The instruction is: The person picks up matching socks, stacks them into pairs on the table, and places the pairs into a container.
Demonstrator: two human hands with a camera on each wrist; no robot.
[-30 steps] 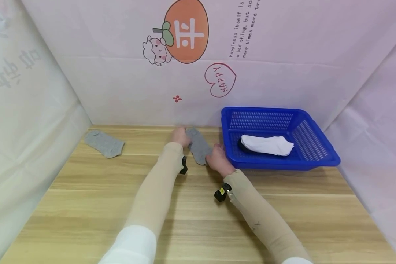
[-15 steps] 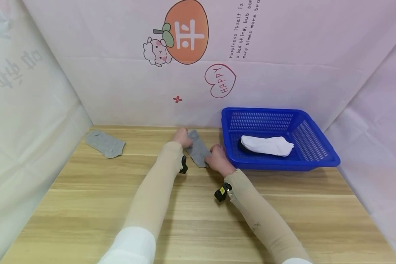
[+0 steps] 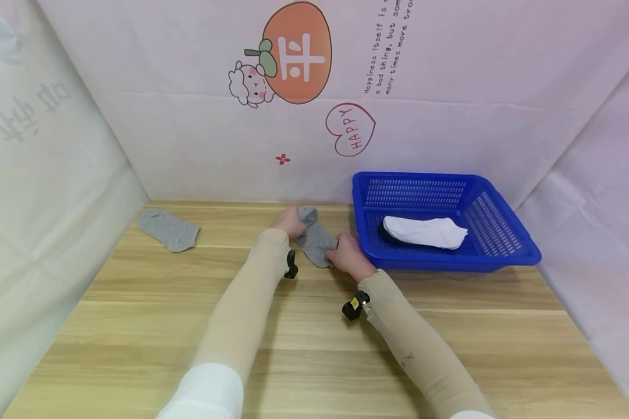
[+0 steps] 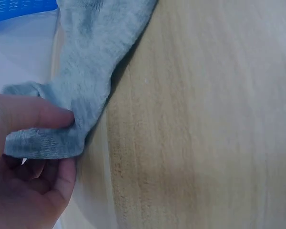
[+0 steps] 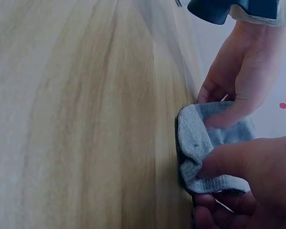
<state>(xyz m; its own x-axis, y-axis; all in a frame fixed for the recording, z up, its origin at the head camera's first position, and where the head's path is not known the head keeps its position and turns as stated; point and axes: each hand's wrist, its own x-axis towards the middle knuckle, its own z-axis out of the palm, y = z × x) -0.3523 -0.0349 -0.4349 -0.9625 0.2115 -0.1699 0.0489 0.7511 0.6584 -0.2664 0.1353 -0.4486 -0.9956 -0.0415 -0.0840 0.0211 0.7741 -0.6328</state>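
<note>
One grey sock [image 3: 314, 240] sits toward the far side of the table [image 3: 304, 349], its near end pinched in the right hand [image 3: 347, 255], its far end in the left hand [image 3: 289, 221], thumb on top. Light, even tension at both ends would probably prevent bunching. At right stands a basket [image 3: 445, 266] (white sock [image 3: 424, 231] inside, something dark [image 3: 386, 234] partly beneath); far left, a second sock [image 3: 169, 229].

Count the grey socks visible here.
2: the held sock, pinched by left hand and right hand; the loose sock, far left on the table. More may be hidden underneath.
</note>
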